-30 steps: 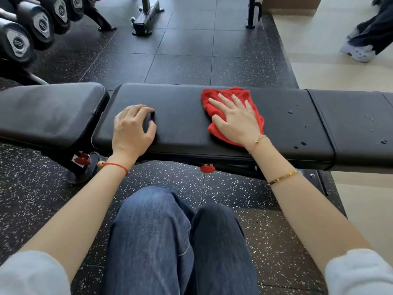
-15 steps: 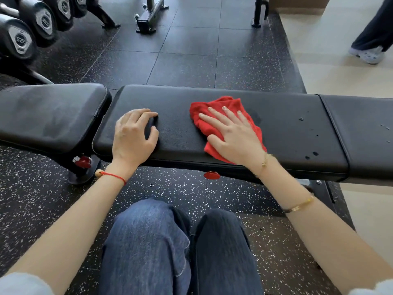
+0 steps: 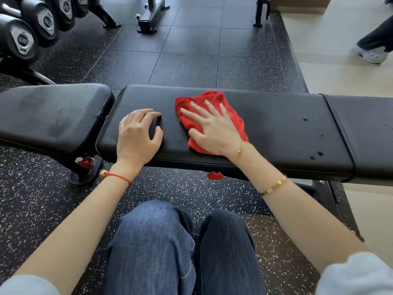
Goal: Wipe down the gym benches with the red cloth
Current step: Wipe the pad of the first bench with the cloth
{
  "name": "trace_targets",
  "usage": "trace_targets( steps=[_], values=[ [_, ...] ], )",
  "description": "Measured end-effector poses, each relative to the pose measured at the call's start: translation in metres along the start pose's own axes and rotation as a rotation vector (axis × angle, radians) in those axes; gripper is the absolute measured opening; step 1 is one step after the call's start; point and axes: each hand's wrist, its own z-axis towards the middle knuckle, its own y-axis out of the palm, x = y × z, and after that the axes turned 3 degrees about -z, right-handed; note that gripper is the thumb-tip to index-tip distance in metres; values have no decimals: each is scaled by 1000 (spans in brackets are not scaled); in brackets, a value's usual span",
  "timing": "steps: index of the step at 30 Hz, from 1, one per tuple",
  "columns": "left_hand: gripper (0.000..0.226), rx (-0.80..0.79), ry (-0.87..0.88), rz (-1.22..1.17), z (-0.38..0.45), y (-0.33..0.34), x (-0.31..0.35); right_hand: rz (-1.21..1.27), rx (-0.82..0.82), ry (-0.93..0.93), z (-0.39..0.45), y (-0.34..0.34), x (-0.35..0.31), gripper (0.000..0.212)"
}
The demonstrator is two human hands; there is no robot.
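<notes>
Red cloth (image 3: 229,107) partly under hand (image 3: 212,128)

The cloth (image 3: 212,118) lies on the bench (image 3: 276,133), dumbbells (image 3: 32,28) behind left.

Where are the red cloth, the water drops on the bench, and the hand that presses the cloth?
red cloth (image 3: 214,99): head view, on its far bare part.
water drops (image 3: 305,119): head view, on one drop on the pad.
right hand (image 3: 214,128): head view, on the back of the hand.
</notes>
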Motion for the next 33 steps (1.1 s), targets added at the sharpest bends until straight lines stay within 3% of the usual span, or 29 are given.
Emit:
trace_targets(
  steps=[4, 12, 16, 22, 27, 33],
  values=[
    [36, -15, 5, -6, 0, -2, -1, 3, 12, -46, -38, -3, 15, 61],
    [33, 7, -8, 3, 1, 0, -1, 4, 17, 280, 4, -15, 71, 54],
    [34, 0, -5, -1, 2, -1, -2, 14, -6, 179, 19, -9, 38, 55],
    [34, -12, -13, -7, 2, -3, -3, 14, 10, -33, -36, -5, 18, 61],
    [34, -9, -20, 1, 2, 0, -3, 17, 13, 115, -49, -15, 64, 62],
    [33, -3, -33, 15, 3, 1, -1, 36, 10, 271, 13, -16, 72, 55]
  ],
)
